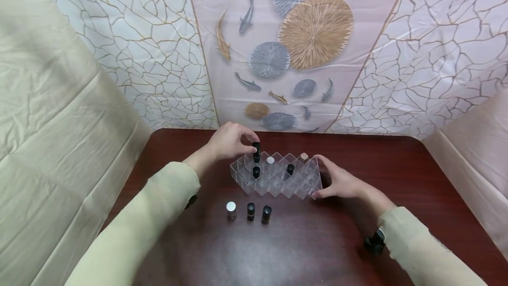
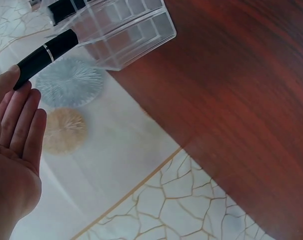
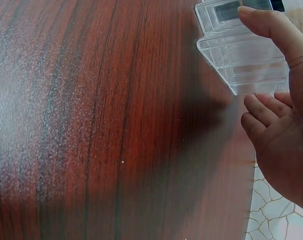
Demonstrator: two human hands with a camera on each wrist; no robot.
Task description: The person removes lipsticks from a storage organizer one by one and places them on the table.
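Left hand (image 1: 233,141) pinches a black tube (image 1: 257,157), thumb partly covering it! Right hand (image 1: 340,181) grips the clear rack (image 1: 247,184), cropped in both wrist views.

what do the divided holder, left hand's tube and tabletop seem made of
Divided holder: probably acrylic, glossy; see-through walls, bright edges. Black tube: plastic or painted metal, low sheen; smooth, even surface. Tabletop: wood or wood-look laminate, satiny; grain streaks, soft glare.

Pinched tube (image 2: 35,64) was black with a silver band (image 2: 49,52), rack (image 1: 274,186) was colourless, tabletop (image 1: 309,246) was streaked red-brown, sleeves (image 1: 166,193) were cream
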